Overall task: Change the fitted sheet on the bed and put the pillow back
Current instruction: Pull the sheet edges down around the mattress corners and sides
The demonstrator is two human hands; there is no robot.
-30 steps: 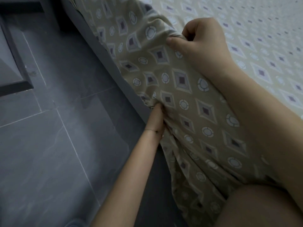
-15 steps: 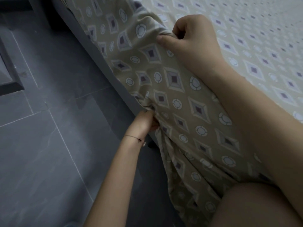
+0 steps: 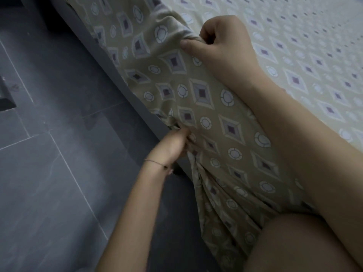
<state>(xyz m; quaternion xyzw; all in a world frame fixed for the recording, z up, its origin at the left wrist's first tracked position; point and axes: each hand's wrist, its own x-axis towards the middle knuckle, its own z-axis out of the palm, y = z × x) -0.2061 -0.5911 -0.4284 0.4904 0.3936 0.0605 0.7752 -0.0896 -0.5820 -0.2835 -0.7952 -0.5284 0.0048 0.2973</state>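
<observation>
A beige fitted sheet (image 3: 206,107) with purple diamonds and white circles covers the mattress and hangs down its side. My right hand (image 3: 222,48) grips a bunched fold of the sheet at the mattress's top edge, thumb pressed over the cloth. My left hand (image 3: 172,144), a thin bracelet on its wrist, holds the sheet's lower hem where it gathers against the grey bed frame (image 3: 137,99); its fingertips are hidden in the folds. No pillow is in view.
Grey floor tiles (image 3: 59,193) run along the left of the bed. A dark piece of furniture (image 3: 5,95) stands at the far left edge. My bare knee (image 3: 294,248) leans against the hanging sheet at the bottom right.
My left hand has slid down and back along the bed frame with the gathered hem. My right hand keeps its grip on the top edge.
</observation>
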